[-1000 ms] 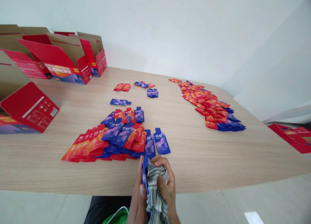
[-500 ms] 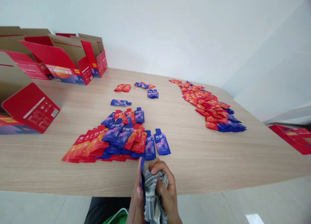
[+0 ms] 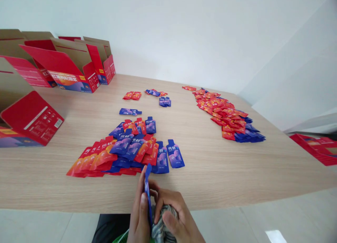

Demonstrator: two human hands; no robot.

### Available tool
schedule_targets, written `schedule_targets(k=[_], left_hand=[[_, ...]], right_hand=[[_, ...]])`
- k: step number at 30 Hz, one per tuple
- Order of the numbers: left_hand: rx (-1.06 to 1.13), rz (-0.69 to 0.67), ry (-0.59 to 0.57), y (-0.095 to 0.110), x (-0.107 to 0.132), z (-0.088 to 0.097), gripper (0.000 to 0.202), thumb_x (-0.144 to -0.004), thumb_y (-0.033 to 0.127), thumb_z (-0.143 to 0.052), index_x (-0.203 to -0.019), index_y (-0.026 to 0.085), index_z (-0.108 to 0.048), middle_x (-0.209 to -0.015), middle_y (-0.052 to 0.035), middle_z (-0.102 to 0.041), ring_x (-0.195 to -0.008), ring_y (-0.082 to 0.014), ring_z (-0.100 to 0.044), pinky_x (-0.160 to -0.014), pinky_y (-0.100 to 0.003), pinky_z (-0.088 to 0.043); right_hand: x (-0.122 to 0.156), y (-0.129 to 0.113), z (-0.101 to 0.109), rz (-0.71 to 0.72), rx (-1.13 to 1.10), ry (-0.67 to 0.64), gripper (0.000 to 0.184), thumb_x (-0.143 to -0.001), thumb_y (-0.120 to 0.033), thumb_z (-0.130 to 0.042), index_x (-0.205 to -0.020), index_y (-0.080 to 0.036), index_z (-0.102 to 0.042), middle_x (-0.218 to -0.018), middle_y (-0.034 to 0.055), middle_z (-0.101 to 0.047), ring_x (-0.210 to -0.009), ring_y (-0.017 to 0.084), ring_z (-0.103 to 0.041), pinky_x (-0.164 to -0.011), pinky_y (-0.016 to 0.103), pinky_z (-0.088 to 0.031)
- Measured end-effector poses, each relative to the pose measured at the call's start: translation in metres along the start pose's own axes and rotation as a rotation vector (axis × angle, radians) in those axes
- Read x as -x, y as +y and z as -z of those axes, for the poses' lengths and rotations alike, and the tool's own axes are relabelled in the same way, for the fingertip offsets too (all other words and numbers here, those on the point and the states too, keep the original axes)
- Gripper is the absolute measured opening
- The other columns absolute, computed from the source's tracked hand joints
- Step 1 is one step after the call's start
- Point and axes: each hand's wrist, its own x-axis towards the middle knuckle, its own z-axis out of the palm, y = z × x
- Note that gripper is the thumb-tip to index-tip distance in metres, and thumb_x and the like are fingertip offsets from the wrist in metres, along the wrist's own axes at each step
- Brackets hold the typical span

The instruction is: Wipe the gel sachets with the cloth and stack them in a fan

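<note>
My left hand (image 3: 139,211) holds a blue pouch (image 3: 147,194) on edge, its spout end pointing up and away from me. Against the other face of that pouch, my right hand (image 3: 173,208) grips a crumpled grey striped cloth (image 3: 164,225); its fingertips reach to the pouch. Just beyond both hands lies a heap of red and blue pouches (image 3: 131,146) on the table. One blue pouch (image 3: 175,155) rests flat at the heap's right side.
Open red cartons (image 3: 75,78) stand at the left, one nearer carton (image 3: 33,120) close to me. Small groups of pouches (image 3: 155,92) lie mid-table (image 3: 200,172). A long pile of pouches (image 3: 223,113) spreads at right; another red box (image 3: 316,148) is past the right edge.
Both hands have shifted left with the pouch and cloth. The right hand has moved its fingers forward along the pouch, and the cloth sits lower, more covered by the hand.
</note>
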Motion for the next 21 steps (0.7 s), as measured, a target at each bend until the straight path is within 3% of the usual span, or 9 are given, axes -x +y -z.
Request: schedule_targets(k=[3,5,9,12,14,17,21], left_hand=[[-0.099,-0.032,0.074,0.013,0.014,-0.009,0.071,-0.102,0.069,-0.061,-0.157,0.025,-0.06,-0.153,-0.0122,-0.069,-0.152,-0.0343,-0.055,-0.129,-0.049,-0.041],[-0.153,-0.044,0.071,0.02,0.017,-0.016,0.071,-0.101,0.068,-0.064,-0.157,0.025,-0.06,-0.164,-0.0115,-0.062,-0.159,-0.0349,-0.046,-0.132,-0.05,-0.036],[-0.232,-0.04,-0.021,0.026,0.015,-0.023,0.07,-0.099,0.068,-0.066,-0.156,0.026,-0.062,-0.162,-0.0118,-0.063,-0.152,-0.0354,-0.055,-0.125,-0.048,-0.045],[-0.225,-0.065,-0.089,0.028,0.016,-0.022,0.068,-0.103,0.065,-0.061,-0.159,0.026,-0.06,-0.142,-0.0128,-0.074,-0.125,-0.0304,-0.07,-0.107,-0.041,-0.056],[-0.204,-0.105,-0.113,0.029,0.017,-0.02,0.067,-0.106,0.062,-0.058,-0.162,0.026,-0.056,-0.124,-0.0109,-0.077,-0.104,-0.0255,-0.071,-0.096,-0.037,-0.057],[-0.167,-0.142,-0.082,0.032,0.017,-0.017,0.063,-0.108,0.059,-0.056,-0.162,0.026,-0.055,-0.115,-0.0087,-0.075,-0.095,-0.0231,-0.067,-0.091,-0.035,-0.055],[-0.149,-0.148,-0.075,0.031,0.014,-0.013,0.062,-0.106,0.061,-0.058,-0.158,0.027,-0.058,-0.11,-0.0085,-0.074,-0.092,-0.0239,-0.067,-0.089,-0.038,-0.055]], right_hand=[[-0.001,-0.008,0.014,-0.064,0.252,-0.039,0.037,-0.097,-0.061,-0.076,-0.094,-0.025,-0.083,-0.088,0.0053,-0.077,-0.084,0.025,-0.067,-0.08,0.033,-0.05],[-0.004,-0.012,0.023,-0.046,0.366,-0.045,0.02,-0.099,-0.045,-0.079,-0.104,-0.027,-0.085,-0.089,0.0036,-0.08,-0.083,0.024,-0.068,-0.08,0.032,-0.05],[-0.013,-0.022,0.048,0.005,0.387,-0.031,0.008,-0.094,-0.032,-0.082,-0.089,-0.028,-0.086,-0.08,0.0015,-0.081,-0.074,0.024,-0.07,-0.076,0.032,-0.053],[-0.031,-0.032,0.083,0.007,0.381,0.049,0.008,-0.085,-0.035,-0.089,-0.083,-0.028,-0.087,-0.08,0.0016,-0.081,-0.072,0.025,-0.071,-0.073,0.034,-0.056],[-0.057,-0.04,0.111,-0.026,0.402,0.113,0.019,-0.082,-0.042,-0.091,-0.078,-0.026,-0.084,-0.075,0.0014,-0.078,-0.073,0.026,-0.069,-0.072,0.034,-0.055],[-0.117,-0.047,0.147,-0.158,0.501,0.026,0.044,-0.082,-0.058,-0.086,-0.061,-0.021,-0.072,-0.062,-0.0003,-0.066,-0.065,0.02,-0.059,-0.066,0.03,-0.049],[-0.201,-0.038,0.165,-0.288,0.58,-0.075,0.046,-0.074,-0.058,-0.088,-0.059,-0.018,-0.071,-0.06,-0.0007,-0.066,-0.066,0.018,-0.057,-0.069,0.03,-0.048]])
